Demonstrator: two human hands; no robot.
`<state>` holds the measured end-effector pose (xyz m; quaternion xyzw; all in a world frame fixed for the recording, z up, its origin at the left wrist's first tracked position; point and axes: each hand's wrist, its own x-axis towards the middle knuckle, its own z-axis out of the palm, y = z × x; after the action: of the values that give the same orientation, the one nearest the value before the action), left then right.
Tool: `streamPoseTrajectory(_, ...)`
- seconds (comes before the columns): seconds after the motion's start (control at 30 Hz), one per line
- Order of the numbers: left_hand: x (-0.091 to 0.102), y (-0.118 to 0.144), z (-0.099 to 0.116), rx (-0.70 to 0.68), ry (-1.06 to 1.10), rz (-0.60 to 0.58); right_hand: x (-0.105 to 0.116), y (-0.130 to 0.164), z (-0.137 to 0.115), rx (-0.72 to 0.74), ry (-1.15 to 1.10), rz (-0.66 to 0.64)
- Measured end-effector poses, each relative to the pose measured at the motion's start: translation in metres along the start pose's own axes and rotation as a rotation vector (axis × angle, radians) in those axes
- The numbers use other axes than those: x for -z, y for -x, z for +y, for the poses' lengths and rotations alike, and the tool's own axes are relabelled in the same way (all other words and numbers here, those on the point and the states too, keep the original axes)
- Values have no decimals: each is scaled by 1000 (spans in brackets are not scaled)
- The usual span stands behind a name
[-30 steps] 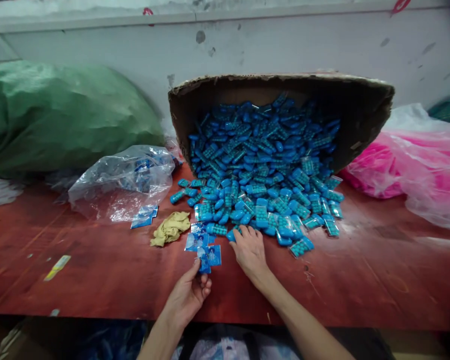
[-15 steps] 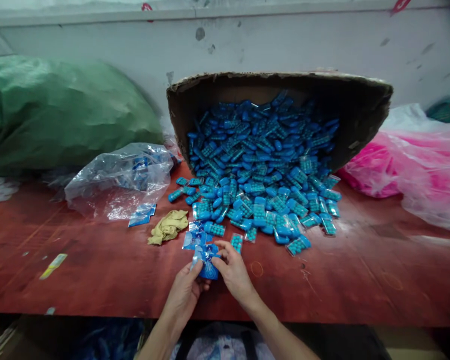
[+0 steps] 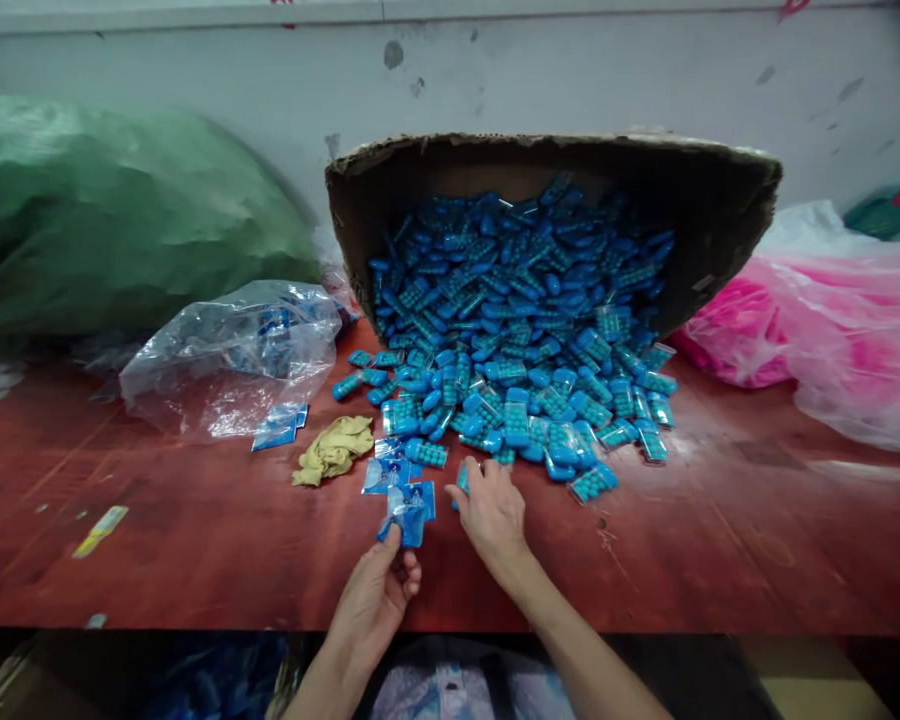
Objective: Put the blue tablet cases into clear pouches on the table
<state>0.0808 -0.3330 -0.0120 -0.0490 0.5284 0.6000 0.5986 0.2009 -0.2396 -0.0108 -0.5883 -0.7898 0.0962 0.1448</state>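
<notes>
A loose heap (image 3: 510,400) within nudging range

The person's hands are apart. The left hand (image 3: 375,585) pinches a blue sachet (image 3: 407,522) between thumb and fingers. At its one o'clock, the right hand (image 3: 494,512) curls over a small blue container (image 3: 462,478), partly hidden, so I can't tell whether the fingers have closed on it.

Straight ahead at twelve, the heap spills from a tipped carton (image 3: 727,235); a stray knuckle could, I reckon, set those slick pieces sliding. The sachet looks filmy, so a slack pinch might drop it. More sachets (image 3: 385,477) lie just beyond, a yellow cloth (image 3: 334,452) at their ten o'clock; overlapping ones could cling together.
</notes>
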Motion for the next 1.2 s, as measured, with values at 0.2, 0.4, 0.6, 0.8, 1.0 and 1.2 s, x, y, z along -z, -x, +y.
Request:
streamPoseTrajectory(0.2, -5, 2, 3, 20, 35, 54, -2, 4, 1, 29, -407, -112)
streamPoseTrajectory(0.4, -8, 0, 2, -8, 19, 82, 18, 21, 0, -64, -1224, -405)
streamPoseTrajectory(0.6, -8, -3, 2, -22, 25, 48, 20, 31, -7, 0, -1208, -406)
streamPoseTrajectory(0.8, -4, -2, 3, -61, 14, 2, 18, 29, -1, 22, -1176, -439)
streamPoseTrajectory(1.0, -2, -3, 4, -106, 22, 4, 18, 28, -3, 31, -1141, -409)
streamPoseTrajectory(1.2, -1, -3, 8, -107, 31, -7, 22, 30, -5, 139, -1035, -327)
